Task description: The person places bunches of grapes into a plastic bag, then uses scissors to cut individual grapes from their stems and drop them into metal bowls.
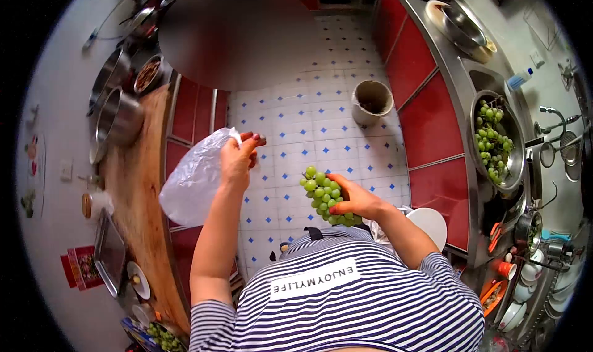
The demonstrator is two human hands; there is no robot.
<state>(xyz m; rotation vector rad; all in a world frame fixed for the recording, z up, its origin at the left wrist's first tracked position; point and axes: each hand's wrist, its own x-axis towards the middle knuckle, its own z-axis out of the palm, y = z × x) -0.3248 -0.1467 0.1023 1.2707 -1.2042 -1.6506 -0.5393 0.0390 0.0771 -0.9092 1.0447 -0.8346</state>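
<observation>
My left hand [238, 160] pinches the top of a white, translucent plastic bag [194, 182], which hangs to the left over the floor and the red cabinet fronts. In my right hand [355, 200] is a bunch of green grapes [322, 194], held in front of my striped shirt. More green grapes [491, 142] lie in a large metal basin [522, 163] at the sink on the right. A further heap of green grapes [164, 336] is at the bottom left.
A bin [372, 103] stands on the tiled floor ahead. At left, a wooden counter [139, 203] bears metal pots [120, 117], a tray [109, 253] and a plate [139, 279]. Bowls and utensils crowd the right counter. A blurred patch covers the top centre.
</observation>
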